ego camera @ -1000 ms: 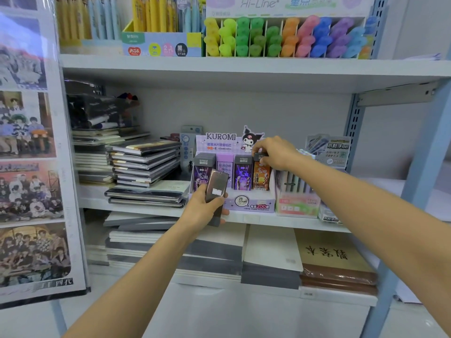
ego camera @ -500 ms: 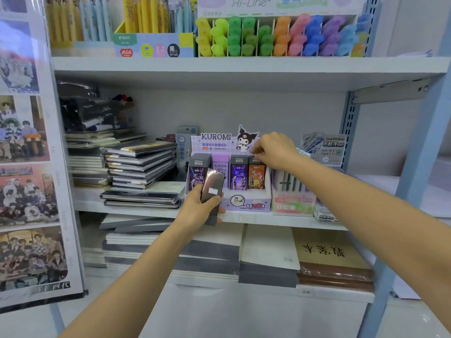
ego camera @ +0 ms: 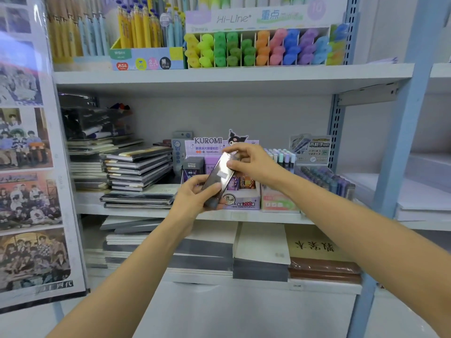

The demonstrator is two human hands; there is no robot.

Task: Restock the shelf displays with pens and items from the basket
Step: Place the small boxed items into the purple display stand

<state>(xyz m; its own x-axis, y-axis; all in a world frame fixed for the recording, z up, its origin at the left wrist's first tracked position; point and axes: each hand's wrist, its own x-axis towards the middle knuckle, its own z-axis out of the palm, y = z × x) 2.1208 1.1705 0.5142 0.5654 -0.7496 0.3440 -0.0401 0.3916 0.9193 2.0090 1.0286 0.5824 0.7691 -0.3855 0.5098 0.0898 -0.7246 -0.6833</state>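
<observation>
Head view: the left hand (ego camera: pixel 195 200) is gripping a glossy dark pack's (ego camera: pixel 219 178) lower end, and the right hand (ego camera: pixel 253 164) is pinching its upper end. Its long axis is slanting up-right, just before the Kuromi display box (ego camera: pixel 244 203) at the shelf's (ego camera: pixel 280 217) front edge.

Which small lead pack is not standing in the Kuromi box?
The dark glossy pack, tilted, held by the left hand and right hand; the other packs stand upright inside the Kuromi box.
</observation>
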